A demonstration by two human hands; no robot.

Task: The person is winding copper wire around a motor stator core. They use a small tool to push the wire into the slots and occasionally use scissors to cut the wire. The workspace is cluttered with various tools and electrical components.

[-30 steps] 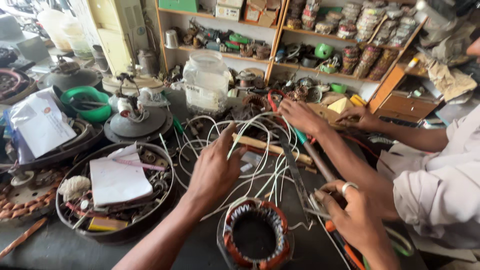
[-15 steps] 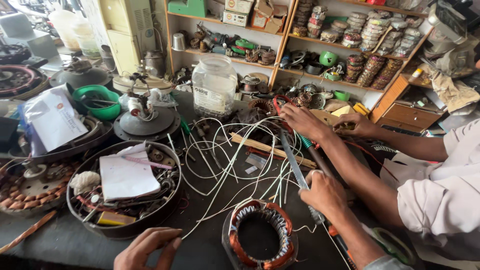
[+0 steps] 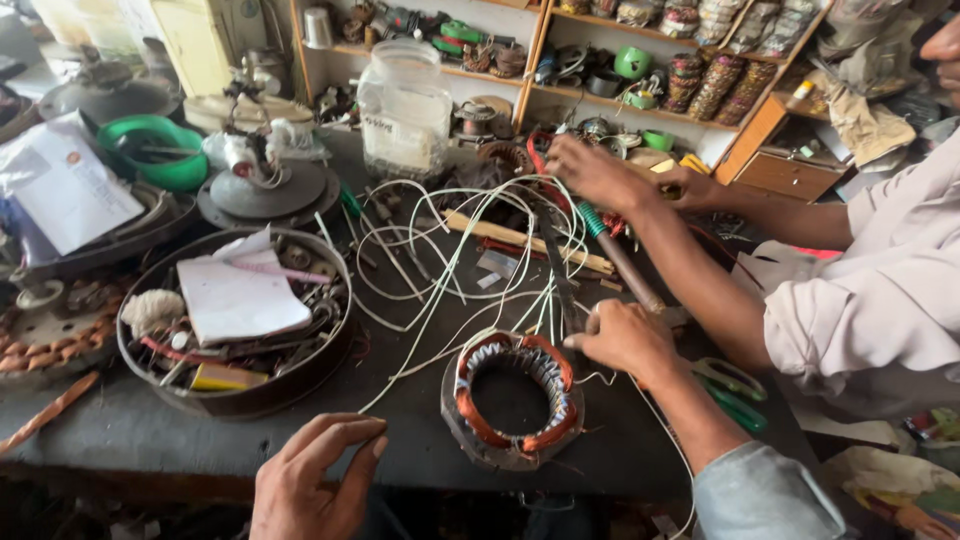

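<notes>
While stator (image 3: 512,398) lies flat on bench (image 3: 150,440), bore up, right hand (image 3: 625,338) touches its right rim, fingers curled shut on white wires (image 3: 470,240); left hand (image 3: 315,485) nearer camera, loosely cupped, empty, lower left of stator.

A clear plastic jar (image 3: 404,108) stands far across the bench, a small white label (image 3: 377,123) on its left side. At far left lies a white packet (image 3: 60,187) with a small round orange mark, tilted against a dark round pan.
</notes>
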